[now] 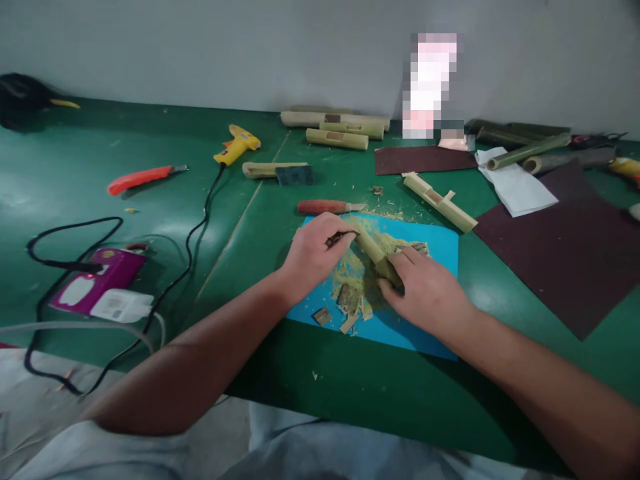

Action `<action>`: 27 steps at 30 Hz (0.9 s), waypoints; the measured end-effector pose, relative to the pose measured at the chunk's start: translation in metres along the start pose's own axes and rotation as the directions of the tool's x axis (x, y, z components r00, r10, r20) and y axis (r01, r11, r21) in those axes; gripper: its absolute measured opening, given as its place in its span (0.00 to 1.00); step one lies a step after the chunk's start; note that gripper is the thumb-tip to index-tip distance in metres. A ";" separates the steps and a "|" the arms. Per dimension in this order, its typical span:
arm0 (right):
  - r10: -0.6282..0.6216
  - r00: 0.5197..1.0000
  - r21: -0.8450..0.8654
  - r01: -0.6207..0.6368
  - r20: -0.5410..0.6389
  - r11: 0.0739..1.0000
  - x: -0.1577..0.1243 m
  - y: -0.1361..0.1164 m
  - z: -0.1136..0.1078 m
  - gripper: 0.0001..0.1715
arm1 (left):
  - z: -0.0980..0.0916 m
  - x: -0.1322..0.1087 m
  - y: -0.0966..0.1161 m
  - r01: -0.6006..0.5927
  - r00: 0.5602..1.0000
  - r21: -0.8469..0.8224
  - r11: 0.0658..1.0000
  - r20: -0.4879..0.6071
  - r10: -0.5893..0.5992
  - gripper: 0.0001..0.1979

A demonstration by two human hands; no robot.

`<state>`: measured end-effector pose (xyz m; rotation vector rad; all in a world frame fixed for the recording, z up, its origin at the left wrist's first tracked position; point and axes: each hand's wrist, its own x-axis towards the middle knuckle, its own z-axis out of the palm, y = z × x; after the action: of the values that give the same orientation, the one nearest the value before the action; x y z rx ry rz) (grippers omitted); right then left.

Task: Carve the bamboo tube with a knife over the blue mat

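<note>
A short bamboo piece (373,251) lies tilted over a blue mat (443,243) covered with shavings (350,277). My right hand (425,293) is closed around the near end of the bamboo. My left hand (313,253) is closed at the far end, pinching a small dark piece (334,239) against the bamboo; I cannot make out what it is. Bits of cut bamboo (323,315) lie on the mat's near edge.
On the green table: a red-handled knife (327,207), a notched bamboo piece (440,202), a yellow glue gun (239,144) with black cord, an orange cutter (143,178), dark sandpaper sheets (565,247), more bamboo tubes (337,127) at the back, a purple power strip (103,280) at the left.
</note>
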<state>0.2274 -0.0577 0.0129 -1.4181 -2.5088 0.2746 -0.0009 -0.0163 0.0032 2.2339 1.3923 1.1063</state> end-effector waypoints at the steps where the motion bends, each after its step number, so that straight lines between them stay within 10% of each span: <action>1: -0.001 1.000 -0.001 0.001 0.000 1.000 0.000 0.000 0.000 0.10 | 0.001 0.000 -0.001 0.058 0.998 -0.043 0.997 -0.021 -0.059 0.07; 7: -0.018 1.000 -0.001 0.018 -0.005 1.000 0.002 0.001 0.000 0.10 | 0.003 0.000 -0.006 0.191 0.974 -0.184 0.964 -0.087 -0.209 0.07; 18: 0.018 1.000 -0.007 -0.018 0.010 1.000 0.002 0.000 0.002 0.10 | 0.003 0.002 -0.009 -0.113 0.993 0.201 0.973 -0.001 0.115 0.08; 27: 0.023 1.000 -0.024 -0.022 0.021 0.999 0.003 -0.002 0.001 0.09 | 0.010 -0.002 -0.003 -0.221 0.969 0.194 0.956 0.154 0.193 0.12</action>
<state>0.2241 -0.0558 0.0124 -1.4612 -2.5229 0.2663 0.0039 -0.0152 -0.0065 2.6034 1.2961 0.8846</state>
